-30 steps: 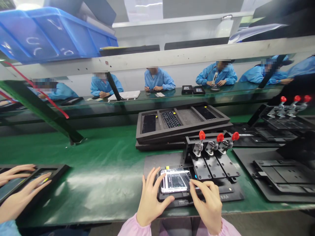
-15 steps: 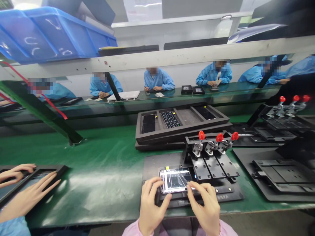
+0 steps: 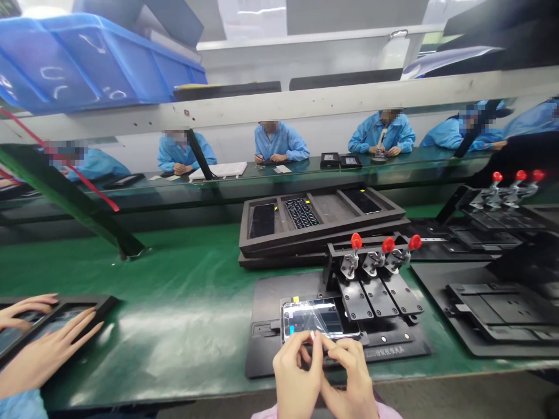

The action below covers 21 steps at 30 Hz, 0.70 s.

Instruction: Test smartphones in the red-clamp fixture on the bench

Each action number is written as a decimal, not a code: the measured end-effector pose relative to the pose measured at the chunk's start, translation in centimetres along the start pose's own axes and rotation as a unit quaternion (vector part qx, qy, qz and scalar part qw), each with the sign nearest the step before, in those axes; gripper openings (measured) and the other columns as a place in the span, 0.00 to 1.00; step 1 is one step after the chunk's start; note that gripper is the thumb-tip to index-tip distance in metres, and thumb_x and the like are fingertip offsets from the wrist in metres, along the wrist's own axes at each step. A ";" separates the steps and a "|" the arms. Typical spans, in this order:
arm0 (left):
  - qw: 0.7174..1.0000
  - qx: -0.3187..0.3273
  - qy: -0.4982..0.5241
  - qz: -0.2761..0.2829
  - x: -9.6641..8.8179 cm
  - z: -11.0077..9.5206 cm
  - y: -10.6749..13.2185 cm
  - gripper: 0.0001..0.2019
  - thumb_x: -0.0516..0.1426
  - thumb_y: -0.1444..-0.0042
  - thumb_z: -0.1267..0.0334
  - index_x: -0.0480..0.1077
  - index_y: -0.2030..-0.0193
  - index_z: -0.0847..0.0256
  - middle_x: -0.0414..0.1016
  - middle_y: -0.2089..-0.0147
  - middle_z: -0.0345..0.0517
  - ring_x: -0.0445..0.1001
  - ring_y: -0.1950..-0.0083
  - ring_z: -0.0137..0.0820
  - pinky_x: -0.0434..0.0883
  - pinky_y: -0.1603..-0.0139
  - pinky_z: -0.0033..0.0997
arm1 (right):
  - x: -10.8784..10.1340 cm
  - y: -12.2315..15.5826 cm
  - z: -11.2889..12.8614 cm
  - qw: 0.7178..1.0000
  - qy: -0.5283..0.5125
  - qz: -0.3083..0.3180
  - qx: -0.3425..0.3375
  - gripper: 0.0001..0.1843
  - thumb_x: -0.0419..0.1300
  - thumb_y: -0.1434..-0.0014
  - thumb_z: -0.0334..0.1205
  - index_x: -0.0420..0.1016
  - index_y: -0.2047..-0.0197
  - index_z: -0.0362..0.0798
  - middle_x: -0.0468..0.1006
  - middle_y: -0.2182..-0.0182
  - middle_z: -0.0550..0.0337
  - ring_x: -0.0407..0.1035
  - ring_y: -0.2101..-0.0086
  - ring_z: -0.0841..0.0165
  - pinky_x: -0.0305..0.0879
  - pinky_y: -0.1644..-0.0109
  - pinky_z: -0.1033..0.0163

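Note:
A smartphone [image 3: 305, 317] with a glossy screen lies flat in a black clamping fixture [image 3: 262, 358], its right end beside the clamp plates. A yellow tab stands at its far edge. Just in front of the phone's near edge, my left hand [image 3: 297, 369] and my right hand [image 3: 349, 372] meet, fingers pinched together at the tips. A tiny whitish bit shows between the fingertips, too small to name. Three toggle clamps [image 3: 388, 245] with red knobs rise behind the fixture's black plates [image 3: 379, 297].
Behind the fixture, stacked grey trays [image 3: 336, 209] hold phones. A second fixture [image 3: 502, 314] stands at right. At left, a co-worker's hands [image 3: 56, 343] rest over another tray [image 3: 109, 302]. A green slanted post [image 3: 74, 203] meets the bench; people in blue sit opposite.
My hands have come together from the phone's two sides to its near edge, fingertips now touching. The phone's screen went from bright white to mostly dark.

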<state>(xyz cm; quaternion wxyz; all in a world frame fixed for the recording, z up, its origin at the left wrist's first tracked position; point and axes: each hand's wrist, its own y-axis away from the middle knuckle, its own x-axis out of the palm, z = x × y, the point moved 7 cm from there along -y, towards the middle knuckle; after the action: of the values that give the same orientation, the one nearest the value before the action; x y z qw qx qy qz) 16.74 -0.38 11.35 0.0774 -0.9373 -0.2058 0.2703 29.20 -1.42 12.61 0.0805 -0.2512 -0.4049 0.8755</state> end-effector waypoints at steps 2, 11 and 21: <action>1.000 0.000 -0.012 0.009 -0.1 0.2 -0.4 0.11 0.53 0.44 0.58 0.72 0.71 0.60 0.68 0.79 0.38 0.63 0.81 0.25 0.64 0.78 0.23 | -0.1 -0.1 0.2 1.000 -0.002 0.026 -0.002 0.15 0.59 0.50 0.28 0.64 0.58 0.46 0.76 0.60 0.51 0.66 0.67 0.68 0.68 0.65 0.60; 0.994 0.066 -0.087 -0.021 -1.6 0.7 -2.2 0.09 0.54 0.45 0.60 0.68 0.75 0.58 0.70 0.75 0.40 0.67 0.71 0.31 0.65 0.67 0.30 | -7.9 -13.5 -2.0 0.984 0.153 -0.066 -0.057 0.24 0.61 0.48 0.34 0.65 0.47 0.48 0.74 0.55 0.54 0.66 0.57 0.64 0.65 0.52 0.55; 0.991 0.080 -0.096 -0.045 -1.5 1.7 -2.9 0.08 0.56 0.48 0.59 0.71 0.73 0.57 0.69 0.52 0.49 0.68 0.50 0.42 0.64 0.49 0.47 | -3.9 -19.7 -2.2 0.933 0.303 0.121 -0.148 0.12 0.52 0.38 0.39 0.74 0.69 0.46 0.77 0.74 0.60 0.62 0.69 0.69 0.53 0.66 0.61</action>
<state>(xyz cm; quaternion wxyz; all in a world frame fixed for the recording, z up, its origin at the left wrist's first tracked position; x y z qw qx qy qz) 13.68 1.65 11.31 0.1434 -0.8877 -0.2317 0.3712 32.44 11.74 27.60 0.0549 -0.5611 -0.4525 0.6909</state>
